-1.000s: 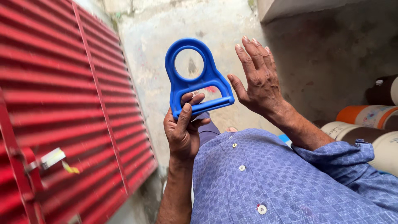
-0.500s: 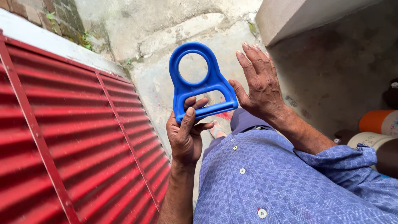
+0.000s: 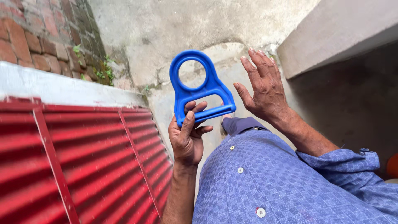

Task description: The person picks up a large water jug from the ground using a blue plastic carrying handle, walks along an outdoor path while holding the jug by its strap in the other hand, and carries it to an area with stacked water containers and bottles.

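Observation:
My left hand [image 3: 187, 139] grips the lower bar of a blue plastic carry handle [image 3: 198, 88], held upright in front of me. The handle has a round ring at its top and a flat grip bar at the bottom, with my fingers curled around that bar. My right hand [image 3: 262, 85] is raised just to the right of the handle, palm toward it, fingers straight and together, holding nothing. A small gap separates it from the handle's right edge. My blue checked shirt [image 3: 286, 182] fills the lower right.
A red corrugated metal gate [image 3: 83, 161] fills the lower left. Above it runs a pale ledge under a brick wall [image 3: 37, 37]. Cracked concrete ground [image 3: 186, 25] lies behind the handle. A grey concrete step [image 3: 340, 29] stands at the upper right.
The view has tilted and shifted, bringing the brick wall and ledge into sight and pushing the barrels out. Both hands keep about the same pose; the handle stays in my left hand.

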